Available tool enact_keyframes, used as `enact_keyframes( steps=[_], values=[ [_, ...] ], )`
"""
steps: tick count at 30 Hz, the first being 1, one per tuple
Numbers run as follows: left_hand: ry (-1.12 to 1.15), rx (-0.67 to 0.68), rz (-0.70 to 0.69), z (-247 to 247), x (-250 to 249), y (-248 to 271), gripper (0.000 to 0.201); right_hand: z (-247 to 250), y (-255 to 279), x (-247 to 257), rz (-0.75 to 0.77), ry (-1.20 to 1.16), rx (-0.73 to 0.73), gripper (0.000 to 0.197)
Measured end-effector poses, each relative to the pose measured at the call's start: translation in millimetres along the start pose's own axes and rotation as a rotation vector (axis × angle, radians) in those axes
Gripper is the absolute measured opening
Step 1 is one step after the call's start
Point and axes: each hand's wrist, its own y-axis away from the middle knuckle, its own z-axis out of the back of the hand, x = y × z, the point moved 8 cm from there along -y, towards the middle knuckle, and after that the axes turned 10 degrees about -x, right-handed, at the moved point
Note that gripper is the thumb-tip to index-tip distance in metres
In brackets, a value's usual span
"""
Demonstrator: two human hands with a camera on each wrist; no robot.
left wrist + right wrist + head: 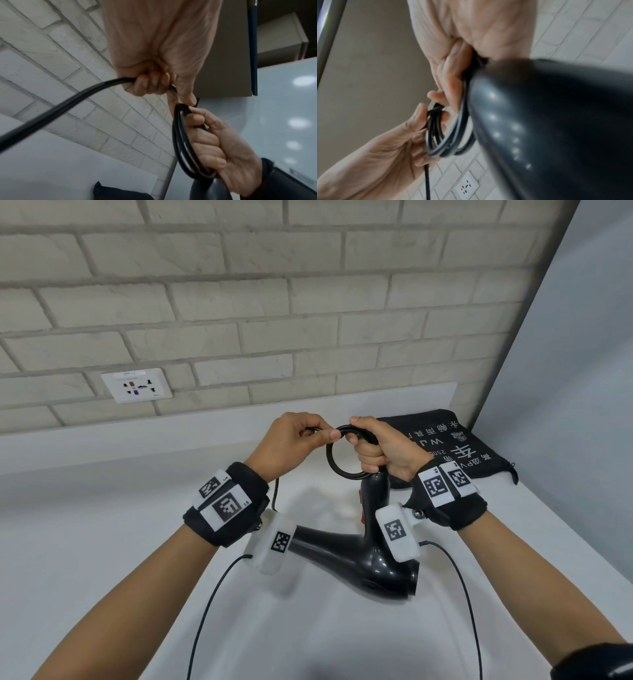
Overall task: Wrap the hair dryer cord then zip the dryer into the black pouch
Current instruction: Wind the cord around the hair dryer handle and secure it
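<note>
A glossy black hair dryer (359, 556) hangs handle-up above the white counter (102, 542). My right hand (359, 446) grips the end of its handle together with a round coil of black cord (334, 460). My left hand (322, 434) pinches the loose run of cord at the top of the coil, close against the right thumb. In the left wrist view the cord (51, 115) trails out of my left hand (150, 83) towards the camera, and the coil (180, 142) sits in the right fist. The dryer body (556, 121) fills the right wrist view. A black pouch (479, 450) with white lettering lies flat behind my right hand.
A pale brick wall stands behind the counter, with a white wall socket (137, 386) at the left. A grey panel (565, 371) closes off the right side beside the pouch. Thin black sensor cables hang from both wrists towards me.
</note>
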Motion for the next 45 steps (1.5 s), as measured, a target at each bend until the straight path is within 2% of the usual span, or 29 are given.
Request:
enact_keyframes(
  steps=[5, 8, 11, 14, 18, 20, 24, 27, 29, 33, 36, 37, 40, 41, 43, 45],
  values=[
    [0.122, 0.094, 0.061, -3.0, -1.2, 0.2, 0.015, -6.0, 1.0, 1.2, -0.012, 0.012, 0.075, 0.041],
    [0.189, 0.112, 0.118, -5.6, 1.7, 0.8, 0.012, -5.5, 1.0, 2.6, 0.022, 0.079, 0.034, 0.044],
    [0.236, 0.103, 0.174, -9.9, 11.0, 1.8, 0.021, -4.5, 0.7, 4.3, 0.059, 0.112, -0.003, 0.042],
    [0.273, 0.030, 0.240, -11.1, 26.5, 2.4, 0.025, -0.3, -2.1, 3.0, 0.058, 0.086, -0.031, 0.040],
    [0.251, -0.113, 0.370, 17.4, 73.1, 10.0, 0.033, 12.8, -5.1, -0.1, 0.035, 0.036, -0.088, 0.040],
    [0.113, -0.069, 0.385, 27.7, 101.9, 22.8, 0.023, 21.2, -5.1, -1.3, 0.024, 0.020, -0.118, 0.040],
    [-0.487, 0.241, 0.279, 7.6, 154.7, 63.6, 0.032, 23.7, -8.2, -2.1, 0.006, 0.013, -0.138, 0.040],
    [-0.725, 0.417, 0.203, -15.9, 176.6, 88.2, 0.038, 18.3, -10.4, -1.6, -0.004, 0.026, -0.124, 0.040],
    [-0.851, 0.472, 0.121, -27.2, 177.0, 93.6, 0.034, 17.7, -10.8, -1.6, -0.009, 0.026, -0.124, 0.040],
    [-0.973, 0.474, 0.022, -34.5, 167.7, 87.2, 0.022, 22.1, -11.6, -3.6, -0.020, 0.012, -0.142, 0.041],
    [-0.717, 0.352, 0.110, -19.3, 161.9, 72.9, 0.020, 27.7, -12.0, -5.4, -0.031, -0.007, -0.150, 0.041],
    [-0.538, 0.259, 0.181, -10.2, 157.5, 66.3, 0.017, 29.1, -11.7, -5.8, -0.033, -0.011, -0.152, 0.041],
    [0.224, -0.029, 0.487, 6.0, 140.7, 52.3, 0.007, 27.1, -11.1, -5.1, -0.034, -0.022, -0.145, 0.041],
    [0.395, -0.115, 0.558, 6.7, 136.6, 48.9, 0.007, 24.7, -10.8, -4.5, -0.032, -0.028, -0.138, 0.041],
    [0.588, -0.245, 0.665, 2.4, 130.3, 42.1, 0.007, 19.0, -10.5, -3.3, -0.029, -0.037, -0.123, 0.041],
    [0.735, -0.315, 0.744, -8.6, 122.1, 35.6, 0.005, 12.7, -9.8, -2.4, -0.028, -0.038, -0.099, 0.041]
  ],
)
